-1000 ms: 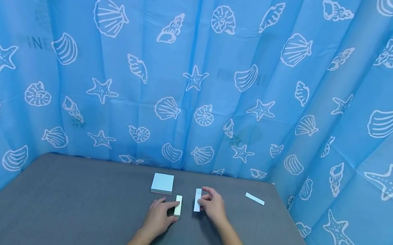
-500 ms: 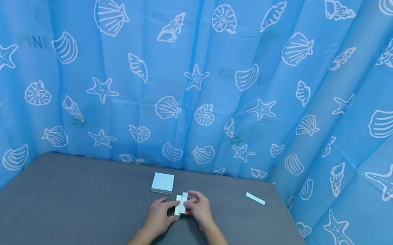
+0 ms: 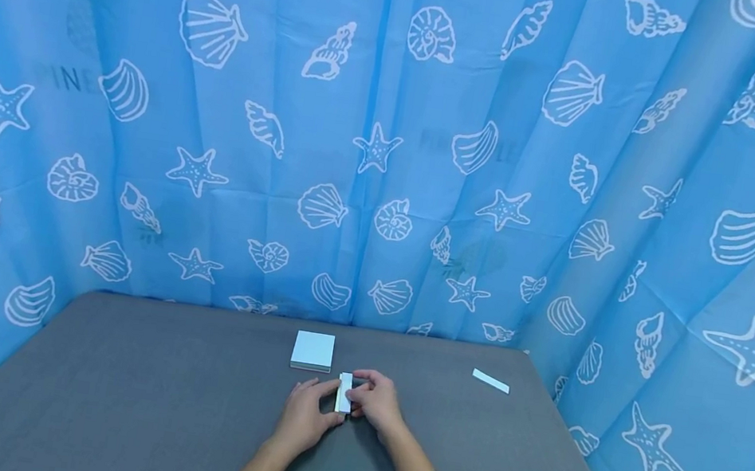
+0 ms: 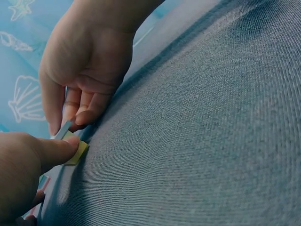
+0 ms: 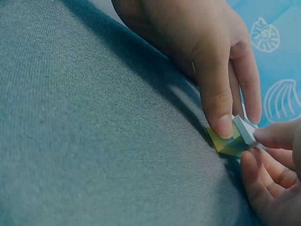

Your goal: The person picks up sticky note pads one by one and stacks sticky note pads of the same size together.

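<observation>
My left hand [image 3: 304, 418] pinches a narrow yellow pad [image 5: 217, 142], which looks like a block of sticky notes, between thumb and fingers at its ends. It rests on the grey cloth. My right hand [image 3: 379, 405] grips a narrow pale strip-shaped pad [image 3: 345, 393] from its right side. That pale pad lies over the yellow one and covers most of it in the head view. In the right wrist view it stands tilted above the yellow pad, between the fingers of both hands.
Behind my left hand sits a square stack of pale pads [image 3: 313, 350] with thin coloured layers at its edge. A loose pale strip [image 3: 491, 381] lies at the back right of the grey cloth-covered table [image 3: 145, 396]. A blue shell-print curtain [image 3: 290, 135] hangs behind.
My right hand has carried the pale strip-shaped pad leftward from beside the yellow pad to on top of it. My left hand has stayed in place at the yellow pad.
</observation>
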Available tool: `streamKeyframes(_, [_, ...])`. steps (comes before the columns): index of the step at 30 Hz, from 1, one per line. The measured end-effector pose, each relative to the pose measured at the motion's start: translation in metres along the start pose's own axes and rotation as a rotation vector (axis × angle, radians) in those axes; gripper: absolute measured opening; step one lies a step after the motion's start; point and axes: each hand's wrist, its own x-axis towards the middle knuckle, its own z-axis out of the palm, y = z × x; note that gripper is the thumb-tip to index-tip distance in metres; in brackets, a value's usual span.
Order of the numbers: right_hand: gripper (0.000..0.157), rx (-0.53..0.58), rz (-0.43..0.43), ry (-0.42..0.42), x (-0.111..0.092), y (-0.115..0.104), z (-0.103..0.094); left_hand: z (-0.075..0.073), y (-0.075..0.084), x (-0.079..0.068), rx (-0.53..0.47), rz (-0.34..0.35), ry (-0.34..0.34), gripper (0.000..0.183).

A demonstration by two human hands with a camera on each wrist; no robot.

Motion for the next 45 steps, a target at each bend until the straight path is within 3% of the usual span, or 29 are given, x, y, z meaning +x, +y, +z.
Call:
streamKeyframes(24, [0.028,-0.103,0.007,0.09,-0.001,-0.004,0.011,0.002,-0.006,0.0,-0.043,0.014,0.007,0.051])
streamKeyframes(33, [0.042,-0.137,-0.022,0.044,-0.002,-0.005,0.008,0.0,-0.005,-0.001,-0.064,0.017,-0.009,0.047])
streamKeyframes(45, [0.04,-0.162,-0.037,-0.041,-0.003,-0.005,0.001,-0.001,-0.004,0.0,-0.03,0.032,-0.015,0.043])
